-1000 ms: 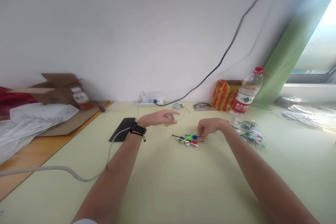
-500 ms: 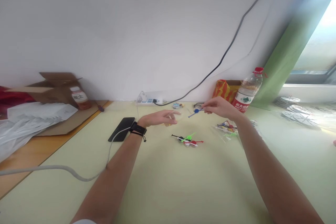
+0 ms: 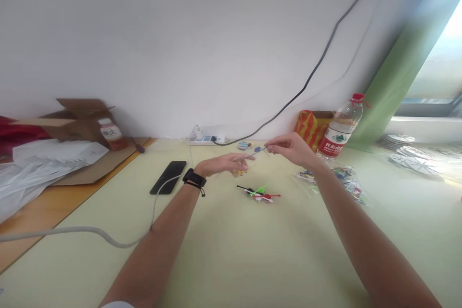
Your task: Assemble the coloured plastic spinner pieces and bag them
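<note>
My right hand (image 3: 291,149) pinches one end of a thin blue plastic arrow with a round hub (image 3: 257,149), its other end reaching toward my left fingers. My left hand (image 3: 224,164) is closed on what looks like a small clear plastic bag (image 3: 249,160), faint and hard to see. A bit of yellow (image 3: 242,172) shows under its fingertips; its shape is hidden. Below the hands, a small heap of plastic arrows (image 3: 258,194) in black, green, white and red lies on the table.
Bags of coloured pieces (image 3: 348,180) lie beside my right forearm, near a large water bottle (image 3: 335,137). White discs (image 3: 415,159) are stacked far right. A black phone (image 3: 168,178) and a cable (image 3: 90,232) lie left. A power strip (image 3: 205,140) sits against the wall.
My right hand has moved slightly left with the blue arrow, bringing it up to my left hand. The left fingers have curled in more. The heap of arrows has not moved.
</note>
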`<state>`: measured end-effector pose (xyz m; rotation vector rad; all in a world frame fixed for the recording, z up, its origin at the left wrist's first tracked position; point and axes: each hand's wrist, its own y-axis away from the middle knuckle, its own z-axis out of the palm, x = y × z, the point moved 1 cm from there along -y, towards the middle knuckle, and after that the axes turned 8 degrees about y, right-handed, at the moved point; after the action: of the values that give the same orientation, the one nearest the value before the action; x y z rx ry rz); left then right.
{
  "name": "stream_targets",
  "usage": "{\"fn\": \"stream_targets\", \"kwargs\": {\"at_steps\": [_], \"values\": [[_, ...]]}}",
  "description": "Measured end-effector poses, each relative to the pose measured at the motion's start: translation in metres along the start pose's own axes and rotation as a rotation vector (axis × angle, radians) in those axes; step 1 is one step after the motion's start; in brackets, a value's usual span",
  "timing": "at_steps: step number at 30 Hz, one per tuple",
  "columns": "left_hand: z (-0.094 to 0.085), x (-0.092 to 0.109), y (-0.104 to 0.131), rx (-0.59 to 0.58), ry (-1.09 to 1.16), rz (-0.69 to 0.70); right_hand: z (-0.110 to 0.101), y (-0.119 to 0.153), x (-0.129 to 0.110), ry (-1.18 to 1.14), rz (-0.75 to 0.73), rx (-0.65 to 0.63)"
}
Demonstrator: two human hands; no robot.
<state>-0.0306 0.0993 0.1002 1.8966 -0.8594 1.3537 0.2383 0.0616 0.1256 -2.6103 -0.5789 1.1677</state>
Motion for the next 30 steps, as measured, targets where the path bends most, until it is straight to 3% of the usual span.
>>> {"fn": "stream_targets", "kwargs": {"at_steps": [11,21,26,30], "values": [[0.002,0.0,-0.003,-0.047,0.1,0.069,0.009,0.001,-0.011,0.061,-0.211,-0.168],[0.001,-0.001,-0.001,-0.052,0.089,0.011,-0.008,0.005,-0.012,-0.122,-0.146,-0.147],[0.004,-0.001,-0.004,-0.052,0.048,0.054,-0.004,0.005,-0.011,-0.119,-0.095,-0.182],[0.007,0.001,-0.007,-0.043,0.025,0.092,0.0,0.001,-0.006,-0.046,-0.08,-0.108]]}}
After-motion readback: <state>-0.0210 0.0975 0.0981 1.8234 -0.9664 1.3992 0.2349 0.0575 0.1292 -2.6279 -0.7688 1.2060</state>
